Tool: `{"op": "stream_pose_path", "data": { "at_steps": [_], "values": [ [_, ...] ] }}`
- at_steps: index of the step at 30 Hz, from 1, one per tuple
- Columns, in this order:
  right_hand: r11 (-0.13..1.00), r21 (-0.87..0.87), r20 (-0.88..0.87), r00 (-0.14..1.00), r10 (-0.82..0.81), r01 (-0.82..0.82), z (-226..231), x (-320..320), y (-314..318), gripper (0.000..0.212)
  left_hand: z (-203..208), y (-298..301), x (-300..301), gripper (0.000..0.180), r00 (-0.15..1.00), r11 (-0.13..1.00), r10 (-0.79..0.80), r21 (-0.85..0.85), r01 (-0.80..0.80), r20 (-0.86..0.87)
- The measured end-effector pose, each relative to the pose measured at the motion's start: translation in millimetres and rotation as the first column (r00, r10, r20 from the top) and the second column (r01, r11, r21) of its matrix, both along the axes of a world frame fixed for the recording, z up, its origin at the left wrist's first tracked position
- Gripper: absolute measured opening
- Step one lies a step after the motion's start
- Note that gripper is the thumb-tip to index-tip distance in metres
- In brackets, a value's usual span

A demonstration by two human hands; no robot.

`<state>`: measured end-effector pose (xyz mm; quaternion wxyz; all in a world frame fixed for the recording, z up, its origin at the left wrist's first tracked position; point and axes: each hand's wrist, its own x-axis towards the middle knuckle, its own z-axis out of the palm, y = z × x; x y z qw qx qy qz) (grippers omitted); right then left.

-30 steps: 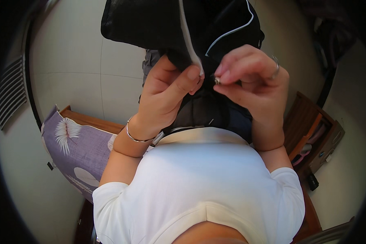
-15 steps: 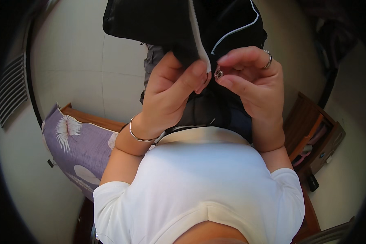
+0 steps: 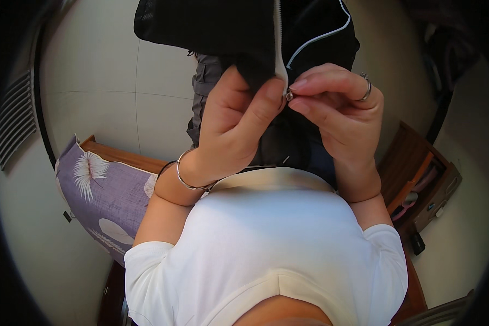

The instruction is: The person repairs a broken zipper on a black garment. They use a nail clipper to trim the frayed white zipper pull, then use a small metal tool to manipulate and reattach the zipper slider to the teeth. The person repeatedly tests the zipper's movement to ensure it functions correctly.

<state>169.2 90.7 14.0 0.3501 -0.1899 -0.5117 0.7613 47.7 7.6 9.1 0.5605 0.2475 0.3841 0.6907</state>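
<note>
A black cloth garment or bag (image 3: 206, 27), its kind not certain, hangs over my lap. A white zipper tape (image 3: 279, 43) runs down its edge. My left hand (image 3: 236, 122) is closed on the lower end of that tape, thumb on top, fingers curled behind the cloth. Between thumb and forefinger my right hand (image 3: 348, 106) pinches a small silvery zipper slider (image 3: 289, 96). The slider sits right at the tape's end; whether the tape is inside it is too small to tell. Just beyond my right fingertips, a thin white edging (image 3: 320, 36) curves over more black cloth.
Grey trousers (image 3: 202, 87) show beneath the black cloth. To the left stands a wooden-edged bed with a purple, feather-patterned cover (image 3: 114, 190). A wooden cabinet (image 3: 413, 157) with an open drawer holding small items is at the right. Pale tiled floor (image 3: 103, 92) lies beyond.
My left hand has shifted right and slightly up with the zipper tape. The gap between the tape's end and the slider in my right hand has closed.
</note>
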Motion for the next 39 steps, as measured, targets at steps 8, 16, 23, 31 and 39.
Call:
{"op": "stream_pose_path", "data": {
  "at_steps": [8, 16, 23, 31, 39],
  "values": [
    [0.997, -0.078, 0.048, 0.999, 0.015, -0.011, 4.0, 0.9, -2.3, 0.012, -3.5, 0.5, 1.6, 0.011, 0.990, 1.000, -0.012, 0.022, 0.015, -0.140],
    [0.997, -0.067, 0.045, 0.999, -0.025, 0.028, 2.1, 0.3, -3.5, 0.014, -9.9, 1.1, 0.7, 0.014, 0.990, 0.998, -0.026, 0.057, 0.034, -0.136],
    [0.997, -0.073, 0.041, 0.999, -0.034, 0.037, 0.3, 0.4, -3.5, 0.014, -4.2, 1.8, 3.8, 0.010, 0.991, 1.000, 0.015, 0.022, -0.012, -0.132],
    [0.998, -0.063, 0.049, 0.999, -0.014, 0.018, 0.8, 1.1, -2.1, 0.015, -3.5, 0.9, 3.6, 0.009, 0.983, 1.000, 0.022, 0.022, -0.019, -0.180],
    [0.931, 0.353, 0.259, 0.948, -0.188, 0.088, 9.1, 0.0, -3.8, 0.013, -11.1, -2.3, 2.6, 0.011, 0.974, 0.999, 0.028, 0.030, -0.021, -0.226]
  ]
}}
